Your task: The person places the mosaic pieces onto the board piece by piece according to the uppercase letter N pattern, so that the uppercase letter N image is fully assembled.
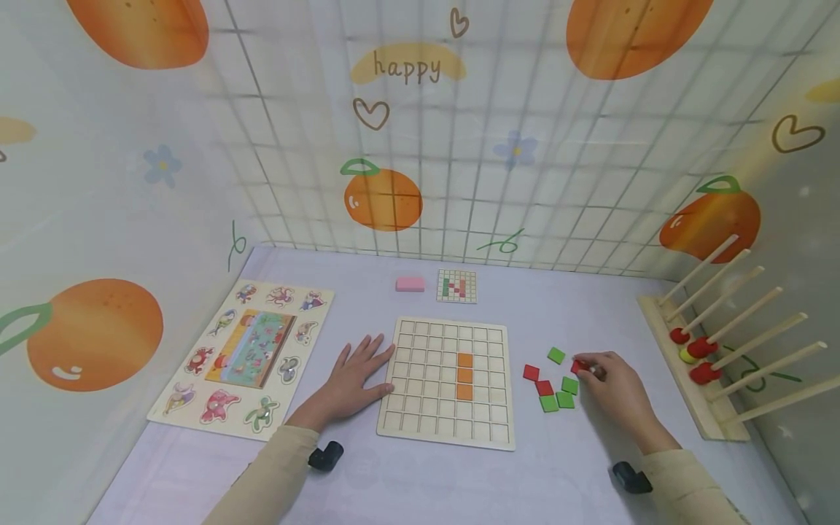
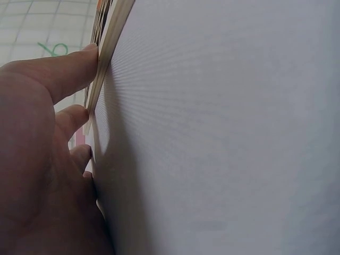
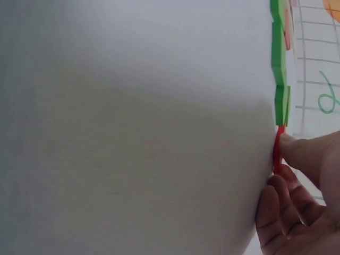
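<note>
A: State the location of the workpiece.
B: One red tile (image 1: 577, 367) is pinched between the thumb and fingers (image 3: 298, 194) of the right hand (image 1: 615, 390). Whether it touches the counter (image 1: 525, 481) cannot be determined.
A: Quantity of loose tiles?
B: Left of the right fingers: two red tiles (image 1: 531, 372) and four green tiles (image 1: 565, 399), lying flat.
A: Right hand pose?
B: The forearm enters from the lower right; the hand angles inward, remaining fingers curled.
A: Left hand pose?
B: The left hand (image 1: 351, 383) is palm down, fingers spread apart. Thumb and forefinger contact the left edge of the grid board (image 1: 423, 379). Three orange tiles (image 1: 464, 375) form one column in it, right of those fingers.
A: List surrounding items.
B: Behind the left fingers and to their right: one pink block (image 1: 410, 284), one pattern card (image 1: 457, 286). Left of the left fingers: one puzzle board (image 1: 193, 423) bearing ten figures. Right of the right fingers: one rack (image 1: 702, 401) with seven pegs.
A: Legible markings?
B: One word, "happy," printed on the backdrop (image 1: 295, 87) behind both sets of fingers.
</note>
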Demonstrator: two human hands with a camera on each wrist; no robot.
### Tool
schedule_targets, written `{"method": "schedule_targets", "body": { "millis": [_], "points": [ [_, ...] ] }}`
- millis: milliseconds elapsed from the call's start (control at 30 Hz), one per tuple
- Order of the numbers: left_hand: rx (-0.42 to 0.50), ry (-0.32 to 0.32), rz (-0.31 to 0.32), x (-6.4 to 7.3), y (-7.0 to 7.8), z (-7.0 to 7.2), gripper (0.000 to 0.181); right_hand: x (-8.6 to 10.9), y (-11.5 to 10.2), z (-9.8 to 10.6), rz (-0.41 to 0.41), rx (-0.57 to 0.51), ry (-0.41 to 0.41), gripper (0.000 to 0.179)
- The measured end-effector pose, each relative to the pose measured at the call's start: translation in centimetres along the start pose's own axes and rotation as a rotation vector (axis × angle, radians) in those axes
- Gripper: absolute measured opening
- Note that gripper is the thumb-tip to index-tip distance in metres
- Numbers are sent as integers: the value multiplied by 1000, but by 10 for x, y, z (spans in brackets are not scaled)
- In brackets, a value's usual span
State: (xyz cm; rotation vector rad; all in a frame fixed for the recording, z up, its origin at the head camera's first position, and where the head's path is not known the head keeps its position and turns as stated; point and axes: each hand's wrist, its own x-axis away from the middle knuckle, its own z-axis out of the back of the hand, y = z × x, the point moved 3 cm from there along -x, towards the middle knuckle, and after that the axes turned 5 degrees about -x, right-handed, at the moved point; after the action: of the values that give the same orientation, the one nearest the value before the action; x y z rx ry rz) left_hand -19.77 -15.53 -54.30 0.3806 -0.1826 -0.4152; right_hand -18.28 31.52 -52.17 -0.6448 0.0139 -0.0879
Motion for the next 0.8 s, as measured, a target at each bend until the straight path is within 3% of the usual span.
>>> {"method": "schedule_targets", "body": {
  "millis": [800],
  "points": [
    [0, -5, 10, -1, 1, 0, 75, 1, 6, 0, -5, -25, -40, 28]
  ]
}}
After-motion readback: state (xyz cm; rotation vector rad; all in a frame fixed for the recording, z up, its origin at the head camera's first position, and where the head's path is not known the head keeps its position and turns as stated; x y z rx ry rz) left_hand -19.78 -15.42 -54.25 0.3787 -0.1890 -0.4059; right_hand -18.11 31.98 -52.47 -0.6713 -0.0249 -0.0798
